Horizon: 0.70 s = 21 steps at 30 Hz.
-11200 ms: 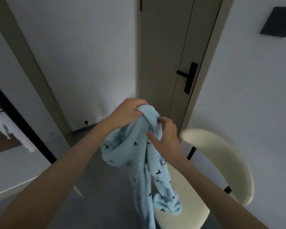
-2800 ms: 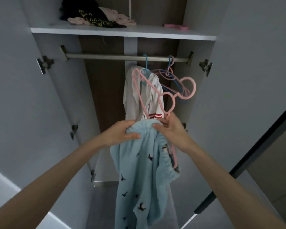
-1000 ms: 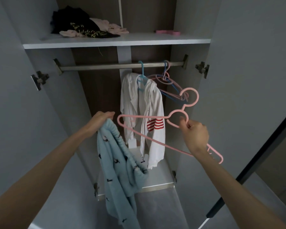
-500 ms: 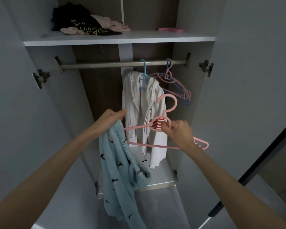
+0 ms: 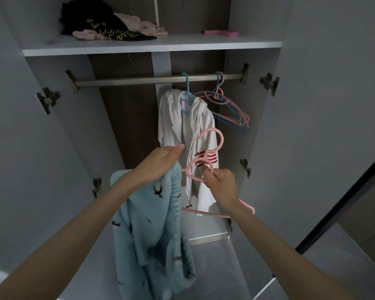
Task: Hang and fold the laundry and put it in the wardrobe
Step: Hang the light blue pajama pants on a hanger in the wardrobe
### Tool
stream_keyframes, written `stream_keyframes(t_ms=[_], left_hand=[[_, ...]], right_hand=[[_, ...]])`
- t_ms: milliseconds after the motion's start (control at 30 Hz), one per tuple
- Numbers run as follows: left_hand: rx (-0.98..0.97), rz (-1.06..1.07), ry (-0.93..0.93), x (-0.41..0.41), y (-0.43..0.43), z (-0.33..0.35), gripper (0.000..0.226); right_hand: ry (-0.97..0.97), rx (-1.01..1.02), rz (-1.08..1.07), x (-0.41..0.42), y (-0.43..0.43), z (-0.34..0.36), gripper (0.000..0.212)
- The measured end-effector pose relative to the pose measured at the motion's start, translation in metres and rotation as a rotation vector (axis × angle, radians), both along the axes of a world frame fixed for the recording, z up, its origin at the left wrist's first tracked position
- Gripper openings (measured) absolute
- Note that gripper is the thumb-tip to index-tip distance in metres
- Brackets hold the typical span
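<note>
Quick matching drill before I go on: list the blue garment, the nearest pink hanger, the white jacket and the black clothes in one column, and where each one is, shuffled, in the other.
Things
1. blue garment
2. nearest pink hanger
3. white jacket
4. black clothes

Places
A. lying on the top shelf
B. held in the right hand
C. hanging from the rail
D. gripped in the left hand

Pairs: 1-D, 2-B, 3-C, 4-A
</note>
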<state>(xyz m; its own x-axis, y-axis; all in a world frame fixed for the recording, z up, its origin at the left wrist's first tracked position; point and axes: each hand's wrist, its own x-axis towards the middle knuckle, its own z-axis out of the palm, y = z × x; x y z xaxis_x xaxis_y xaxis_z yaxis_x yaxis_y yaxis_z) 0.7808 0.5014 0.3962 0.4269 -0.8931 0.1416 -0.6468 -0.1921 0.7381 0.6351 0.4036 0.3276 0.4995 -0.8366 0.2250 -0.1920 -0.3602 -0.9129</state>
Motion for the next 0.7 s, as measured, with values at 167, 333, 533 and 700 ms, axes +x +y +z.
stream_keyframes(t_ms=[167, 333, 533, 700], left_hand=[[0.006, 0.036, -0.562, -0.003, 0.007, -0.003, 0.029], [-0.07, 0.124, -0.934, 0.008, 0.024, -0.002, 0.054], [-0.097, 0.1, -1.095, 0.022, 0.032, 0.008, 0.066], [-0.214, 0.279, -0.82, 0.03, 0.038, 0.014, 0.064]], right_hand=[[-0.093, 0.082, -0.005, 0.0, 0.005, -0.003, 0.054], [-0.183, 0.084, -0.069, 0.003, 0.008, 0.006, 0.053], [-0.141, -0.108, -0.105, 0.008, 0.014, 0.029, 0.034], [-0.284, -0.46, -0.243, -0.008, 0.013, 0.022, 0.013]])
